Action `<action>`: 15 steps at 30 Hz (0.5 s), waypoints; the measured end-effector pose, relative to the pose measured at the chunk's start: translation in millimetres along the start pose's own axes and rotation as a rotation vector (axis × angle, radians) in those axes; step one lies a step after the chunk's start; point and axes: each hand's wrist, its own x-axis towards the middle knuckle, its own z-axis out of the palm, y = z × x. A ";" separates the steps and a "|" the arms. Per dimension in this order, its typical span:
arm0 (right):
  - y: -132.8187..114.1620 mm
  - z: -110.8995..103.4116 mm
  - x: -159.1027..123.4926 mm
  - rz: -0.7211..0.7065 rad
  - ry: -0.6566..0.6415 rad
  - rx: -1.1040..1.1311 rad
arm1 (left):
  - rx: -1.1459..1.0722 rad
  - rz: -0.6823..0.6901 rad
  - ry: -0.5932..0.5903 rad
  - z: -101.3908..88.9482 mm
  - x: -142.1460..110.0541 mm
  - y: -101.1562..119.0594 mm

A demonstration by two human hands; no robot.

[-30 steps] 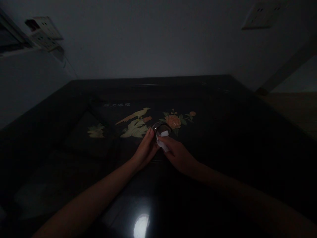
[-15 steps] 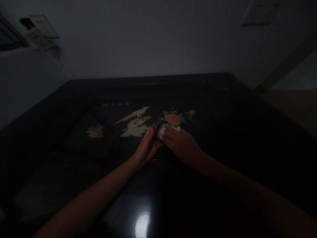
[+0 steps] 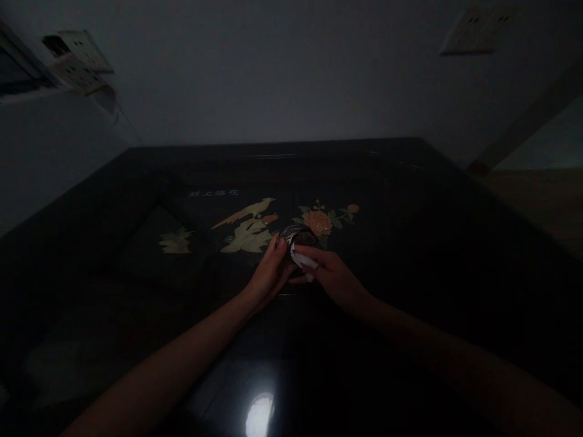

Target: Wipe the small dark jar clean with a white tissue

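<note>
Over the dark glossy tabletop (image 3: 218, 340), my left hand (image 3: 268, 267) is closed around a small, dark, shiny round bowl (image 3: 296, 230), its thumb at the near left rim. The bowl looks tilted, its opening turned toward my right hand; it is too dark to make out its material. My right hand (image 3: 339, 276) pinches a crumpled white tissue (image 3: 304, 260) and presses it at the near right part of the bowl's rim. Fingers and tissue hide the bowl's lower side.
Inlaid in the tabletop are a pale bird (image 3: 248, 211), an orange flower (image 3: 317, 222) and a small plant shape (image 3: 176, 241). A grey wall (image 3: 273, 79) stands behind the table. Sockets show at the upper left (image 3: 84, 51) and upper right (image 3: 478, 29). The room is dim.
My right hand has shifted from the bowl's inside down to its near rim, and the tissue has bunched up smaller. More of the bowl's opening shows. My left hand keeps its hold.
</note>
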 end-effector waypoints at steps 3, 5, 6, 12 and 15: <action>4.9 2.9 -0.9 0.028 0.029 0.020 | -0.003 -0.012 0.018 0.2 -0.4 0.8; 7.1 2.0 -1.4 -0.014 0.039 -0.155 | -0.006 -0.032 0.030 -0.2 -0.2 1.1; 7.8 0.8 -1.6 -0.051 0.042 -0.266 | -0.013 -0.038 0.032 -0.4 0.1 1.1; 3.6 -10.8 0.1 -0.267 -0.027 -0.788 | -0.059 -0.062 0.033 -1.8 2.0 1.0; -4.6 -15.5 1.4 -0.296 -0.085 -1.051 | -0.050 -0.074 0.024 -2.7 1.7 1.0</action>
